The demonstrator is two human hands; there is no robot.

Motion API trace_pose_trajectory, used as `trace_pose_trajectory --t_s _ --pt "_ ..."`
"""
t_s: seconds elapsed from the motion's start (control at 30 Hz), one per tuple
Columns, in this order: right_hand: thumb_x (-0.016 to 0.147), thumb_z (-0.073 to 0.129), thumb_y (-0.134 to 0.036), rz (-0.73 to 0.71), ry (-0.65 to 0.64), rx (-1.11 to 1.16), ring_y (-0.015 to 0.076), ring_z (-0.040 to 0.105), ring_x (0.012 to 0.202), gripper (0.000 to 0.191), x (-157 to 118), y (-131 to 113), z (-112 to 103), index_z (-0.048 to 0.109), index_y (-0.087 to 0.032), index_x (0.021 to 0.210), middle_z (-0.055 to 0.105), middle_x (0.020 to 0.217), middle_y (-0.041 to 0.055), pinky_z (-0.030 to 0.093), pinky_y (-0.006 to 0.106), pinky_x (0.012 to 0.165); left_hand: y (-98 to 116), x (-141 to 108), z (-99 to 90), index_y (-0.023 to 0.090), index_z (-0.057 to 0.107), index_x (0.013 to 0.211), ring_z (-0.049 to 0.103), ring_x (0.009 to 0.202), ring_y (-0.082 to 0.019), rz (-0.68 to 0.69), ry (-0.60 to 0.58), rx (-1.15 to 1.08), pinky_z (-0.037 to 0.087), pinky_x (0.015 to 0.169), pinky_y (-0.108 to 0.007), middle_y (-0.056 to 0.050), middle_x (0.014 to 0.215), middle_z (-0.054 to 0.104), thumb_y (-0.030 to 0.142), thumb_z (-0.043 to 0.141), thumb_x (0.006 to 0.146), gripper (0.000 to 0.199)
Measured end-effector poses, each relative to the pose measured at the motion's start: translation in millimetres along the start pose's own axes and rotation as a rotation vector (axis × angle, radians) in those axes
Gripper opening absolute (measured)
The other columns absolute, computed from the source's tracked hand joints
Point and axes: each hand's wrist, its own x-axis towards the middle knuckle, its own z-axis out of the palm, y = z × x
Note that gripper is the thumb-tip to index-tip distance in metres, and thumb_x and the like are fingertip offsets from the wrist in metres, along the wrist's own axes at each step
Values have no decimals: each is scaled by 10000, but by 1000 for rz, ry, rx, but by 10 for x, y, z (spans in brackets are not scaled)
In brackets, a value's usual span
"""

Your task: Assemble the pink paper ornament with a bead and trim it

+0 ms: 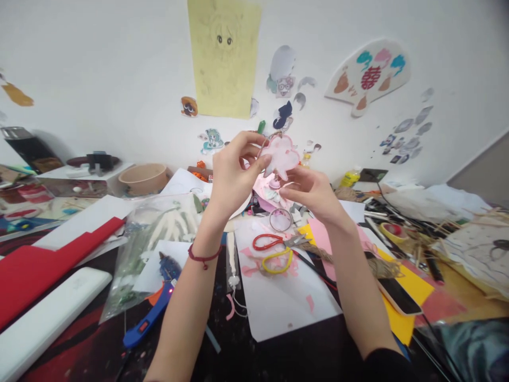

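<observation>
Raised above the table, a flower-shaped paper cutout with a pale middle and pink edge is pinched between thumb and fingers of my left hand. A thin brown cord shows along its top. My right hand is just below and right of the cutout, its fingers curved and apart from the thumb. Its index fingertip is at the cutout's lower edge; whether it touches I cannot tell. Below both hands, red-and-yellow-handled scissors lie on a white paper sheet with pink paper scraps. A tape roll stands behind the scissors.
A blue glue gun lies left of my left forearm, near a plastic bag and a long white box. Right of my right forearm are a phone, twine and yellow paper. A beige bowl stands against the wall.
</observation>
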Motion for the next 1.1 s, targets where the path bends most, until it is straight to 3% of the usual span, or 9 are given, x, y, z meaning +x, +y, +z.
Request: trace_pose_trajectory --t_s 0.17,0.3,0.53,0.73,0.87,0.93,0.97,1.03,1.1 --pt "835 825 -410 -86 144 -49 137 679 784 250 -3 -63 -55 799 -244 1020 763 913 15 550 272 734 -21 13 -11 188 683 977 678 744 -90 37 -16 48 509 711 -228 15 899 765 119 730 850 151" --pt "841 820 -411 -127 166 -42 125 661 717 219 -23 -98 -17 811 -228 961 758 831 8 538 267 698 -24 -2 20 192 688 980 698 764 -99 42 -56 83 530 724 -229 16 889 773 140 719 859 136" --pt "831 836 -345 -183 286 -70 89 601 613 195 -65 -132 15 765 -190 736 676 657 -19 491 233 604 8 -53 99 197 637 899 687 659 -102 -68 -108 -76 498 655 -240 41 677 723 188 719 893 82" --pt "809 857 -367 -255 366 -70 94 605 558 187 -75 -165 -11 780 -215 732 682 635 -19 494 237 537 1 -26 74 197 672 943 706 769 -111 -67 -149 -130 504 666 -224 -4 850 759 287 686 951 91" --pt "800 864 -386 -347 446 -85 93 590 552 204 -52 -146 -54 766 -225 720 662 630 -33 493 251 538 13 -37 41 196 714 849 657 702 -124 -48 -46 39 503 701 -266 -31 796 736 401 409 1090 439" --pt "801 861 -407 -387 491 -100 91 570 538 220 -36 -129 -82 760 -227 725 647 618 -40 476 256 529 22 -66 58 195 700 733 619 661 -148 -64 -74 235 489 727 -299 -33 691 682 398 433 1076 479" --pt "801 859 -418 -397 509 -101 90 562 530 226 -29 -125 -96 761 -227 731 645 615 -40 466 259 522 30 -79 80 194 701 734 607 665 -157 -61 -101 313 485 749 -313 -36 711 682 378 501 1045 413" --pt "801 853 -437 -392 537 -91 89 548 515 244 -23 -136 -128 760 -222 732 638 608 -40 449 263 508 58 -87 150 205 725 896 608 721 -162 -43 -117 301 491 786 -322 -53 935 724 334 633 958 169" --pt "799 851 -449 -376 573 -76 90 542 506 264 -31 -178 -170 754 -214 727 628 598 -39 430 261 491 93 -71 241 251 675 1133 631 825 -162 -48 -20 15 507 779 -303 -69 1233 673 339 676 920 230"
